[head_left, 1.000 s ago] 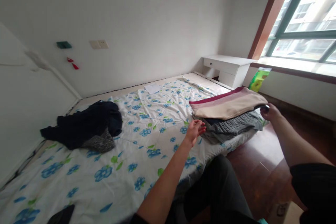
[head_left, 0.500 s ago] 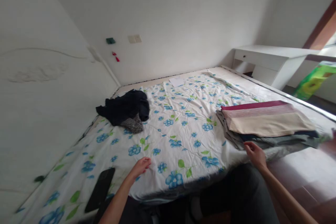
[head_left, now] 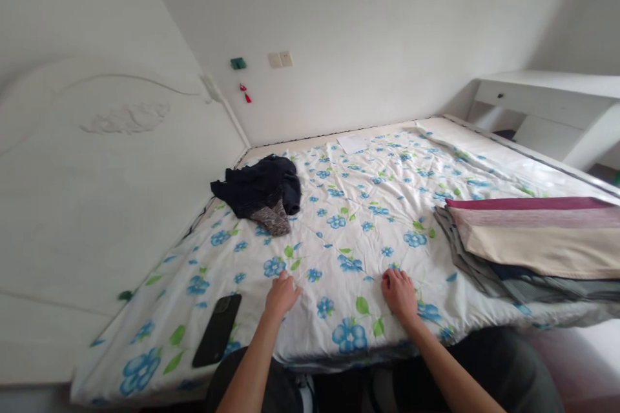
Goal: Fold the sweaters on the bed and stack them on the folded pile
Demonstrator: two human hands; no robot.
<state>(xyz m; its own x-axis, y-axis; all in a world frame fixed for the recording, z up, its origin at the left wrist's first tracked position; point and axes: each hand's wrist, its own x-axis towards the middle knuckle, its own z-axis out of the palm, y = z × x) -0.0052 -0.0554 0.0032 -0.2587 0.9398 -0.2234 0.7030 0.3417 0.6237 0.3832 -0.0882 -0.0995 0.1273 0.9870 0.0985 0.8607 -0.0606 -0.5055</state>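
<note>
Both hands rest flat on the sheet, fingers spread: left hand, right hand. A phone lies at 8 o'clock of the left hand. Folded clothes sit at 2 o'clock of the right.

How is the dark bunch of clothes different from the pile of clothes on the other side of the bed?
The dark clothes are crumpled in a loose heap, while the pile of clothes is folded flat and stacked. The dark clothes are nearly all navy with one grey bit; the pile shows maroon, cream and grey layers. The dark clothes lie by the headboard, beyond the left hand; the pile sits past the right hand. Both rest on the flowered sheet.
</note>
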